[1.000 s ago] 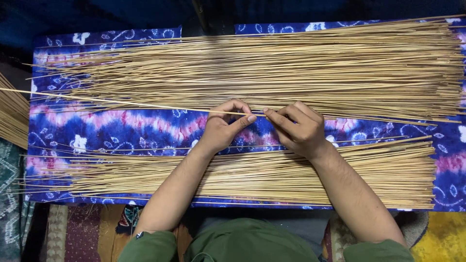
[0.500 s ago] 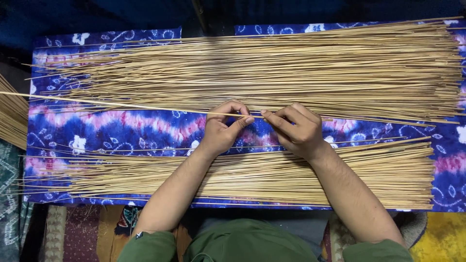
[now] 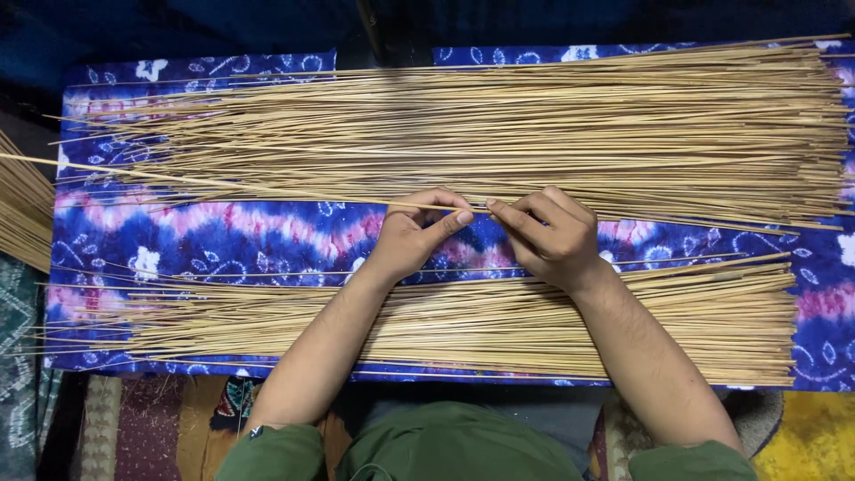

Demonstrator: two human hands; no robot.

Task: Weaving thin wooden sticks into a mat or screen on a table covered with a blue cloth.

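Note:
My left hand (image 3: 417, 233) and my right hand (image 3: 548, 234) pinch one long thin pale stick (image 3: 223, 184) between thumb and fingers, held level just above a blue and purple patterned cloth (image 3: 205, 236). The stick runs far out to the left past the cloth's edge. Beyond my hands lies a wide pile of the same sticks (image 3: 499, 125). A second, flatter pile of sticks (image 3: 463, 325) lies under my forearms near the cloth's front edge.
Another bundle of sticks (image 3: 20, 209) shows at the left edge. Patterned rugs (image 3: 107, 428) and a yellow mat (image 3: 815, 436) lie below the cloth. My green-clad lap (image 3: 463, 445) is at the bottom. The far background is dark.
My fingers have shifted slightly along the stick; hands and piles stay almost where they were.

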